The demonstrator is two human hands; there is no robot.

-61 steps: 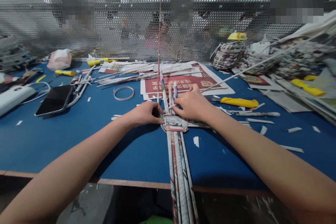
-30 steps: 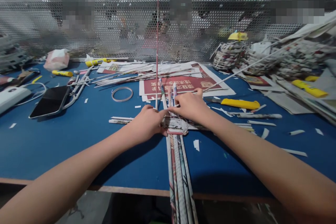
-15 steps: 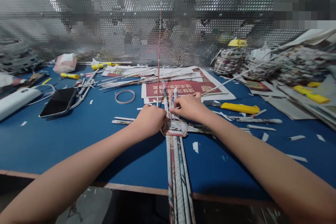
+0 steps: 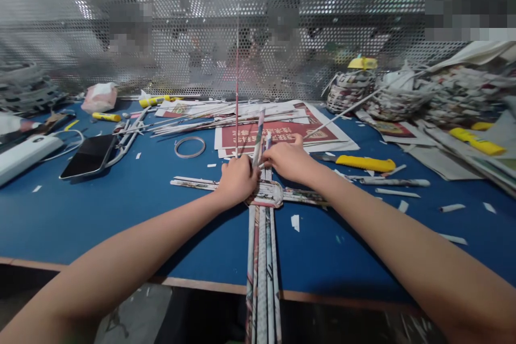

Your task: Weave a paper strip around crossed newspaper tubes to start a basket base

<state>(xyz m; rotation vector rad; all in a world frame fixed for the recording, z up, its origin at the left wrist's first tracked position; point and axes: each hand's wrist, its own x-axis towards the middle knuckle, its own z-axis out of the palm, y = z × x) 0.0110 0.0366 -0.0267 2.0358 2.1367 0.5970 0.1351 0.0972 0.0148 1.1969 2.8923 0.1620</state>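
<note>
A cross of rolled newspaper tubes lies over the table's front edge, bound at its centre by a small woven base. My left hand is closed at the base's upper left, its fingertips on a tilted-up paper tube. Behind that hand a thin reddish paper strand rises upright. My right hand is closed in a pinch just right of the raised tube. Between its fingers is a long white paper strand, which runs out to the upper right. The fingers partly hide the weave.
Right of my hands lie a yellow utility knife and paper scraps. Woven paper baskets stand at the back right. A phone, a white power bank and a tape ring are left. A perforated metal screen closes the back.
The paper tube between my hands has tilted up from a flatter position. My left hand has turned slightly, and the woven cross has shifted a little left.
</note>
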